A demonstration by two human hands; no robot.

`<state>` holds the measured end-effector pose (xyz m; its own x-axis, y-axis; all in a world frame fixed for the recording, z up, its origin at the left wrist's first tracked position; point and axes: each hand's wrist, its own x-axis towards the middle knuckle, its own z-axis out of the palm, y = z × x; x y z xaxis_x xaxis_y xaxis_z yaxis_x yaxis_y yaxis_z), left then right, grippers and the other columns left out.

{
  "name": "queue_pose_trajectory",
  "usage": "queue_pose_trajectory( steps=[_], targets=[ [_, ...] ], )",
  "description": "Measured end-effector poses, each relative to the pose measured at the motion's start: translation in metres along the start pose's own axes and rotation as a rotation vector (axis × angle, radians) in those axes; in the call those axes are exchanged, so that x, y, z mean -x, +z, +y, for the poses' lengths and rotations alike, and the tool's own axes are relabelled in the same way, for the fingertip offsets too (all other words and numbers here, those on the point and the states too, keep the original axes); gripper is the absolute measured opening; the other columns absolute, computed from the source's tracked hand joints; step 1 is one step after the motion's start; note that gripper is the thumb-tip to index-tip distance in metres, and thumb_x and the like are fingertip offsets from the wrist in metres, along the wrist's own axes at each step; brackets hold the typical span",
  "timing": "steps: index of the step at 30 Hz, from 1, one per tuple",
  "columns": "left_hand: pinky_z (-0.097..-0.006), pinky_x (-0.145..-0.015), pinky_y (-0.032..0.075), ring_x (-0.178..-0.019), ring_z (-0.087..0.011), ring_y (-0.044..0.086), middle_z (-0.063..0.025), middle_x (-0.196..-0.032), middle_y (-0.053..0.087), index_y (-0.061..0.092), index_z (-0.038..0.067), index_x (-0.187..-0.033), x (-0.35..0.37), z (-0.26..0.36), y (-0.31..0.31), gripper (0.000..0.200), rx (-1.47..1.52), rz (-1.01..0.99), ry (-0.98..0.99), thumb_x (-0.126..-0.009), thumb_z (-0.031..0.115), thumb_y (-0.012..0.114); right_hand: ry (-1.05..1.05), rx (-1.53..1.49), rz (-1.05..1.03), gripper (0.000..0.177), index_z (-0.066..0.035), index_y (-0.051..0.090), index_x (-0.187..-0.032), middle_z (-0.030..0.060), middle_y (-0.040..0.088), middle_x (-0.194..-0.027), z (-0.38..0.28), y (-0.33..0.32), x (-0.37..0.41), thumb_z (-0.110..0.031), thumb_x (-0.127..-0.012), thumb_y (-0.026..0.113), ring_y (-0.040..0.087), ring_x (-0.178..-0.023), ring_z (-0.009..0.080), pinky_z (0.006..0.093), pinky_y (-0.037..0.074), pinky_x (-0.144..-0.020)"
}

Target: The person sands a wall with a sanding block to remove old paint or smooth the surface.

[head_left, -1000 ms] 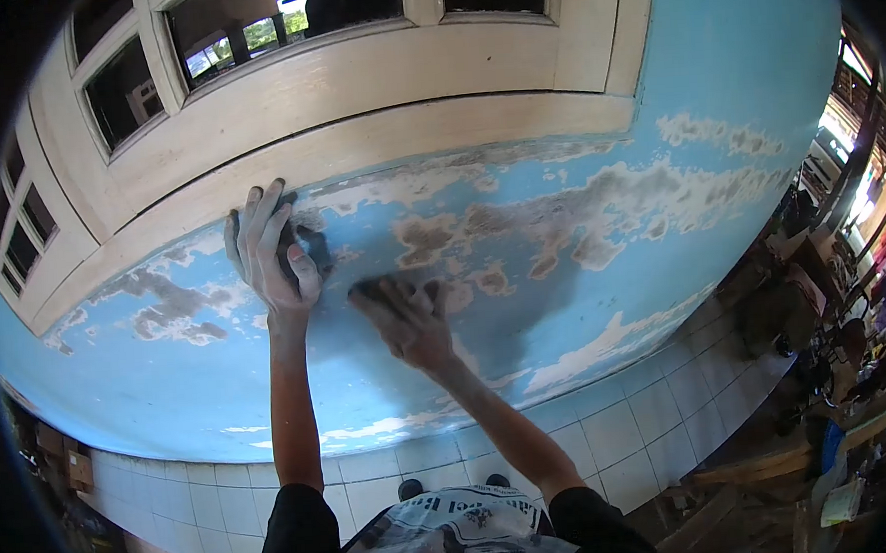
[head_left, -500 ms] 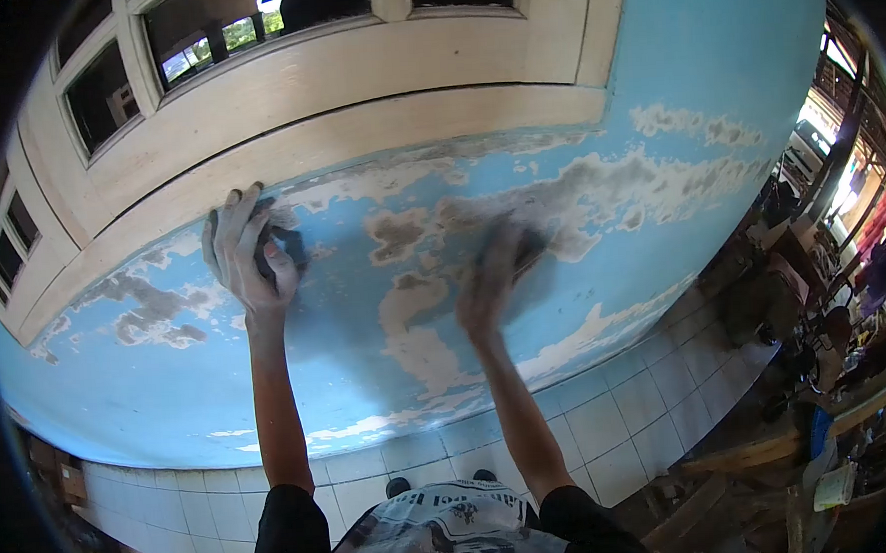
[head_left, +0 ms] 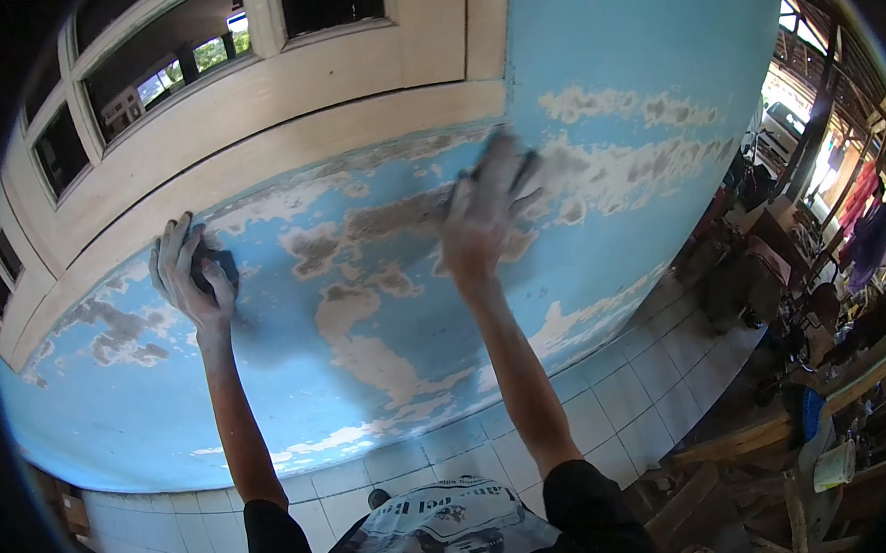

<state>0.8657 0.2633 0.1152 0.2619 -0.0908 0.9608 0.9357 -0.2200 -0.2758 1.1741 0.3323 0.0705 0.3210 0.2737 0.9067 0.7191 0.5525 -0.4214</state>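
Note:
My left hand [head_left: 194, 274], coated in pale dust, leans on the blue wall [head_left: 295, 319] with spread fingers. Its fingertips reach the lower edge of the cream wooden window frame [head_left: 296, 144]. The dark area under its palm looks like shadow. Higher to the right, my right hand [head_left: 482, 219] lies stretched over the wall, smeared by motion, with thumb and fingers apart. Whether anything thin sits beneath its palm is hidden. Around it are worn white and grey patches [head_left: 390, 219] where the blue paint is gone.
White floor tiles [head_left: 591, 419] run along the wall's foot. At the right lie wooden planks [head_left: 752, 446], a white container [head_left: 834, 466] and cluttered items. Cloths [head_left: 866, 224] hang farther back. Dark glass panes [head_left: 334, 4] fill the window.
The view has swung right, so the wall and window appear farther left. My right hand has slid up and right across the wall. My left hand stays at about the same spot.

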Motion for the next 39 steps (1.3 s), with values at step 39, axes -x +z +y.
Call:
queue_pose_trajectory(
  steps=[39],
  targets=[
    [-0.0496,-0.111,0.027,-0.132,-0.0226,0.040,-0.0016,-0.140,0.047,0.056,0.014,-0.120,-0.072,0.082,0.053,0.037,0.210,-0.376,0.217,-0.084,0.022,0.059,-0.356,-0.099,-0.028,0.044,0.003,0.046,-0.131,0.0270,0.045,-0.134,0.045,-0.004,-0.006,-0.022,-0.095,0.045,0.036,-0.129,0.0474,0.0626,0.013,-0.108]
  ],
)
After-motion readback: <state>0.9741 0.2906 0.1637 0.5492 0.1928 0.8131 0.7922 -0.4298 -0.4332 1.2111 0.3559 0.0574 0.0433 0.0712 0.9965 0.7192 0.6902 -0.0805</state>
